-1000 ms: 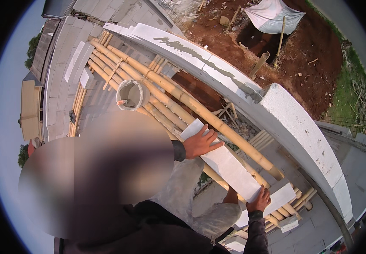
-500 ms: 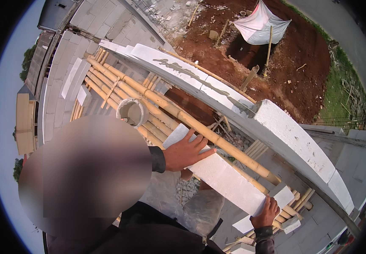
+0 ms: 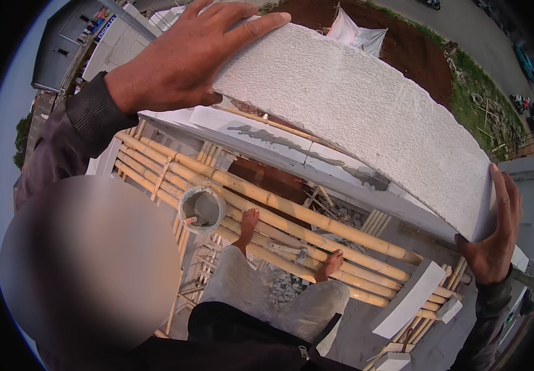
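Both my hands hold a long white lightweight concrete block (image 3: 360, 105) up in front of me, above the wall. My left hand (image 3: 183, 59) grips its left end, thumb along the top edge. Around the right end is my right hand (image 3: 495, 235), thumb below and fingers behind. Under the block runs the half-built white block wall (image 3: 217, 123), with a strip of wet grey mortar (image 3: 267, 137) on its top. The block hides the wall's right part, and I cannot tell whether it touches the wall.
My bare feet stand on bamboo scaffold poles (image 3: 279, 203). A mortar bucket (image 3: 200, 228) sits left of them, and a hatchet (image 3: 288, 249) lies between them. Another white block (image 3: 409, 297) rests across the poles at right. Beyond the wall, the ground drops to red soil.
The block has risen from the bamboo poles to above the wall, carried in both hands. My feet and the hatchet, which it covered, now show.
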{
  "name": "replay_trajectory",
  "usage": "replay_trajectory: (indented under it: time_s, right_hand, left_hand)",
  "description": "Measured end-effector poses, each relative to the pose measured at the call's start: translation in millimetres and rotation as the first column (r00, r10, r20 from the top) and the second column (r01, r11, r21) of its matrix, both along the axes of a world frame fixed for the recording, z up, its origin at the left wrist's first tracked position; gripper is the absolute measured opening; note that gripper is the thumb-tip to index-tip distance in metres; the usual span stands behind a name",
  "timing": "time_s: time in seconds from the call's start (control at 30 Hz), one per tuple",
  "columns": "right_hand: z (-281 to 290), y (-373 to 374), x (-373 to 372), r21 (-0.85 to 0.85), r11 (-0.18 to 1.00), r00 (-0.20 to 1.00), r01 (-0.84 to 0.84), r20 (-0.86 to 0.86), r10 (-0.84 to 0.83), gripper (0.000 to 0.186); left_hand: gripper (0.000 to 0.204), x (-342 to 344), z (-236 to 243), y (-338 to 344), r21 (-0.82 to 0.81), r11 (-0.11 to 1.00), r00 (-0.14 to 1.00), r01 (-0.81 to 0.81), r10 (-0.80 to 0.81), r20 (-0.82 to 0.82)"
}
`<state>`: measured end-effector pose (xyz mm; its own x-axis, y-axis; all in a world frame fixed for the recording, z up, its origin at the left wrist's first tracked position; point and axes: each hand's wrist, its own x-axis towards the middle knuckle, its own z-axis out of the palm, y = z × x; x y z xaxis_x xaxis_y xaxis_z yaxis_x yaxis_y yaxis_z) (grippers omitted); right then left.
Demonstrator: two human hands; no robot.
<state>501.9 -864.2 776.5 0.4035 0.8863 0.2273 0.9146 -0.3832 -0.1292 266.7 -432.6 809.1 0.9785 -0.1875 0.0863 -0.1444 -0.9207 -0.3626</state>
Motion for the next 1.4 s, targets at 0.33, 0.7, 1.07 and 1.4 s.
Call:
replay_trajectory:
  time_s: [0.33,0.7,1.07,1.4]
  right_hand:
    - [-128.6,198.9,22.8,-0.08,0.992,0.988,-0.096,0.111,0.105,0.107]
    - [-270.7,219.4,-18.3,-0.326,0.944,0.998,-0.055,-0.024,0.05,0.106]
    - [-331.7,194.8,-21.4,-0.338,0.941,0.996,-0.023,0.077,0.052,0.102]
    - [-341.9,186.6,-16.1,-0.318,0.948,0.999,-0.036,0.024,0.046,0.105]
  left_hand:
    - [0.121,-22.6,-156.9,169.8,0.019,0.985,0.984,-0.174,0.174,-0.023]
    - [0.125,-53.7,-313.8,174.0,-0.123,0.951,0.924,-0.284,0.237,-0.3]
    - [0.127,-47.6,-354.9,162.7,-0.185,0.946,0.918,-0.268,0.193,-0.346]
    - [0.128,-43.9,-358.9,159.4,-0.187,0.944,0.915,-0.271,0.192,-0.355]
